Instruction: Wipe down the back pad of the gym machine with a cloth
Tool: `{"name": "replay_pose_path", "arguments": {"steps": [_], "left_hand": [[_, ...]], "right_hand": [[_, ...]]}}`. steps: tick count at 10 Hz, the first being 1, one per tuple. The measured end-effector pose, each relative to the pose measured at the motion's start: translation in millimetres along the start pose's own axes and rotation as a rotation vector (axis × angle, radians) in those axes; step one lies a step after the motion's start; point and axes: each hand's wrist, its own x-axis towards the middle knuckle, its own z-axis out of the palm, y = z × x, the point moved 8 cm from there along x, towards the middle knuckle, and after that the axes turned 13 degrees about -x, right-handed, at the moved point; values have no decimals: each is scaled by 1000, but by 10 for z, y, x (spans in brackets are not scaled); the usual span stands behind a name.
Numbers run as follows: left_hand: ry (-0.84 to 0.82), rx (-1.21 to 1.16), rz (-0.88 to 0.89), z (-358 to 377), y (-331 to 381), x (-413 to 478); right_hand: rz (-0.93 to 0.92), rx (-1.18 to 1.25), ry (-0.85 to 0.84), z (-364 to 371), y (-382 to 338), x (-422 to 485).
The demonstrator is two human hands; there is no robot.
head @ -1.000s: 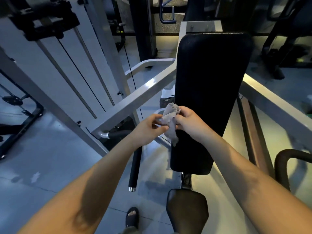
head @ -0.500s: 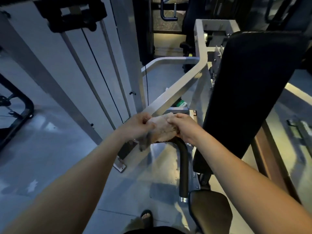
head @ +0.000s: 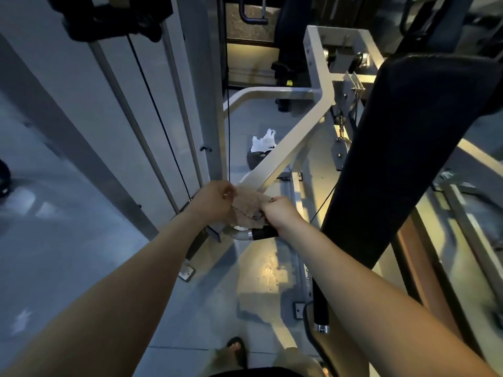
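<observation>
Tan cloth half-hidden between left hand, right hand

Gym: cable machine frame, black back pad.

White plastic bag on floor, blk handle grip, sandalled foot

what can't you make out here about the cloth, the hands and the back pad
All in the head view:
- cloth: its ends are buried in the left hand and right hand that grip it, so its full size is hidden.
- back pad: its right side is cut off by the frame edge, and it is too dark to show dirt or wet streaks.
- white bag: partly behind the frame bar; contents unseen.
</observation>
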Motion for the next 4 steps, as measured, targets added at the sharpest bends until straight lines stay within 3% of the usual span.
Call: {"name": "replay_pose_path", "arguments": {"steps": [1,2,4], "left_hand": [[-64,30,12,205,-64,-27],[-26,-24,-13,239,-84,-73],[79,-11,-2,277,167,-213]], "right_hand": [[4,14,8,-70,-4,-103],[0,166,11,-176,55,-214],[-32,174,101,-797,179,-642]]}}
